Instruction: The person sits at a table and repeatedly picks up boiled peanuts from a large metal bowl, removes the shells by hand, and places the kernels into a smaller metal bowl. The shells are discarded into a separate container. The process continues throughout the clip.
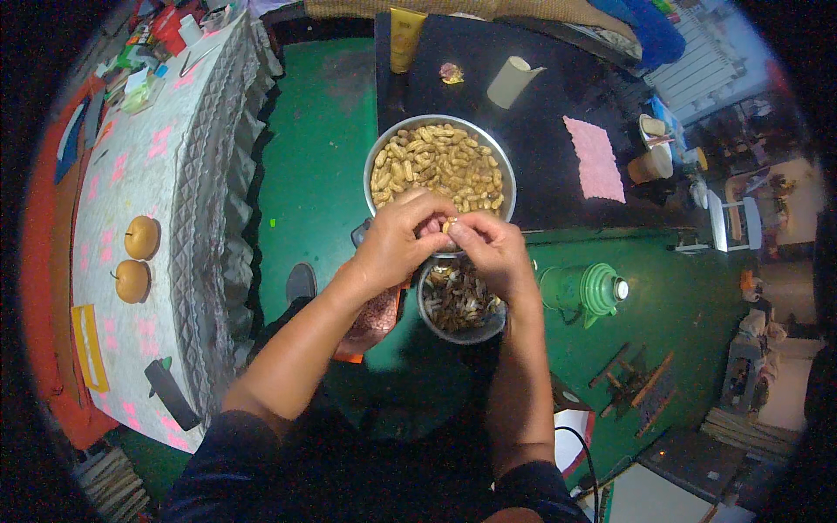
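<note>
My left hand and my right hand meet over the near rim of a wide metal bowl. Between their fingertips they hold a peanut, partly covered by the fingers. Unshelled peanuts fill the wide bowl. Closer to me, below my right hand, a smaller metal bowl contains dark and pale shell scraps. Beneath my left forearm, an orange-edged bag holds a pile of small pinkish pieces, probably peanut kernels; the forearm hides part of it.
On the dark table lie a yellow tube, a paper roll and a pink cloth. A green thermos stands on the right. Two round yellowish fruits rest on the left patterned tablecloth. A wooden stool is on the floor.
</note>
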A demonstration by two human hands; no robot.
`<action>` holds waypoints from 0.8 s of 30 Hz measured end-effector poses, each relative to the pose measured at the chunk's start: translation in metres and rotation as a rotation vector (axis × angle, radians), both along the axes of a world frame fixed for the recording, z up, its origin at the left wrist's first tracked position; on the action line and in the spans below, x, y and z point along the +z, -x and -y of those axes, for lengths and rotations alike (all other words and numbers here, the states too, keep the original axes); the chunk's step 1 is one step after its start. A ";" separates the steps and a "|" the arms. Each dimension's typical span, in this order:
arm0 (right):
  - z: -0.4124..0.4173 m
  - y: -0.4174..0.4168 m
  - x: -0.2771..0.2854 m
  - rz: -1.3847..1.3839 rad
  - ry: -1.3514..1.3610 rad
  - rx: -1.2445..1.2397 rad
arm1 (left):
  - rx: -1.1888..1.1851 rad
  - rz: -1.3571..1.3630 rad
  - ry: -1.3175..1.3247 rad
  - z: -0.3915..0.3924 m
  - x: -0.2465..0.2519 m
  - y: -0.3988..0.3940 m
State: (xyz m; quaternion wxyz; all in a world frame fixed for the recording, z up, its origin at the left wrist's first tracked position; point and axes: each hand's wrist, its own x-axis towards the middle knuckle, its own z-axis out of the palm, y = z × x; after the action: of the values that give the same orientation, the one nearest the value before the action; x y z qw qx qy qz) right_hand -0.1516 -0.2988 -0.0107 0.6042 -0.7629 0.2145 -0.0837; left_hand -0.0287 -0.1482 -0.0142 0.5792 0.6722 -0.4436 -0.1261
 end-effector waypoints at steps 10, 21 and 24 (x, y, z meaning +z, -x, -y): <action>-0.022 -0.017 0.015 0.144 -0.014 0.028 | -0.064 0.015 0.009 -0.013 0.005 -0.011; -0.027 -0.021 -0.007 0.090 -0.239 -0.121 | -0.030 0.024 0.009 -0.021 0.002 -0.022; -0.030 -0.021 -0.003 0.098 -0.288 -0.117 | -0.019 0.038 -0.019 -0.021 -0.002 -0.021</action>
State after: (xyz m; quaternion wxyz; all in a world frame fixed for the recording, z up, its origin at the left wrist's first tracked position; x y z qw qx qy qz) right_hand -0.1309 -0.2688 -0.0136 0.7113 -0.6495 0.2384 -0.1241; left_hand -0.0080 -0.1270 -0.0166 0.5631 0.6756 -0.4597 -0.1228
